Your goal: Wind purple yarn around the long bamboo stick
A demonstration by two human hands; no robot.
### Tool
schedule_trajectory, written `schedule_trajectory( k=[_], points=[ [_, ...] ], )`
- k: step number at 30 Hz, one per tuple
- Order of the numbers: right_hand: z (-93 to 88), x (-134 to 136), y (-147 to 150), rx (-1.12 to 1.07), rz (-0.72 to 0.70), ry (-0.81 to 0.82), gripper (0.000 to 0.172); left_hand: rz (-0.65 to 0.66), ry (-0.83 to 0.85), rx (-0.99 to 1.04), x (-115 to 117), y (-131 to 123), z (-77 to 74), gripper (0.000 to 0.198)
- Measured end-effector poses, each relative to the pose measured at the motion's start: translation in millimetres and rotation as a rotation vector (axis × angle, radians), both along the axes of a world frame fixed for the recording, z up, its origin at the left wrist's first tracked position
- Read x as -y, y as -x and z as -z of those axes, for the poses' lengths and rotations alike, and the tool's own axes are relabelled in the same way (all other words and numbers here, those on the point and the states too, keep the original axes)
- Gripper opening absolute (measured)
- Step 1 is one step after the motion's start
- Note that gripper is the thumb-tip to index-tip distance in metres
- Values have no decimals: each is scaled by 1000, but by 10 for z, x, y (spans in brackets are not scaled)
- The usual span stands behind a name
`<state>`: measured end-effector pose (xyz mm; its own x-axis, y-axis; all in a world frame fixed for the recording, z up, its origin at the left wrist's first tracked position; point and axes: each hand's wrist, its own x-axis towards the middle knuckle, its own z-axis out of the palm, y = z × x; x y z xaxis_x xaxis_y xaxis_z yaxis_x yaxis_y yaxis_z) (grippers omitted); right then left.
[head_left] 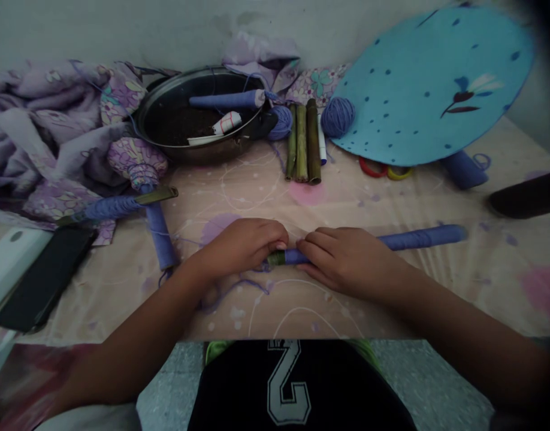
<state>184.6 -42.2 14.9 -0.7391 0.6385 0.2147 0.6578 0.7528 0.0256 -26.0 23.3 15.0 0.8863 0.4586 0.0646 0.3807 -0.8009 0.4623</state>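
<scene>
A long stick wrapped in blue-purple yarn [421,238] lies across the table in front of me, its bare green end showing at the left. My right hand [342,257] is closed around its wrapped part. At the green end, my left hand [252,240] is curled with fingertips pinched together; I cannot make out whether they hold the stick's end or the yarn. A loose strand of yarn [245,284] trails on the cloth below my left hand.
Behind stand a black pan [185,152] with dark soil, bare green stalks [301,143], a yarn ball [338,117] and a blue oval board [419,90]. A phone [45,278], more wrapped sticks [160,236] and crumpled purple cloth [32,131] lie left. A dark cylinder [526,194] lies right.
</scene>
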Motion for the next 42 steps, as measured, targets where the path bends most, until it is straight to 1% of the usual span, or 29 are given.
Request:
schedule_trajectory(
  k=[3,6,12,16,19,22,29,33,36,42],
  points=[
    [-16,3,2,-44,-23,-46,22,-4,35,64,-30,25,-6,17],
    [-15,7,-4,-70,-18,-55,25,-23,38,115,-35,40,-15,17],
    [1,0,-12,-100,15,-26,27,-62,-1,175,-26,46,-32,17],
    [3,-4,-11,-105,74,-33,25,-96,-49,262,-33,52,-21,19],
    [6,-1,-10,-99,74,-24,27,-99,-65,258,-35,49,2,17],
    [11,0,-5,-92,31,4,29,-69,-45,227,-29,33,22,17],
    [6,0,-10,-144,-36,-82,30,-30,17,236,-33,7,39,22],
    [-19,30,12,-191,-49,-137,25,-57,32,347,-1,-31,91,25],
    [-26,43,28,-235,-31,-170,24,-59,21,435,29,-74,131,21],
    [-11,28,-10,-293,52,-214,26,-126,-49,443,43,-82,99,20]
  ],
)
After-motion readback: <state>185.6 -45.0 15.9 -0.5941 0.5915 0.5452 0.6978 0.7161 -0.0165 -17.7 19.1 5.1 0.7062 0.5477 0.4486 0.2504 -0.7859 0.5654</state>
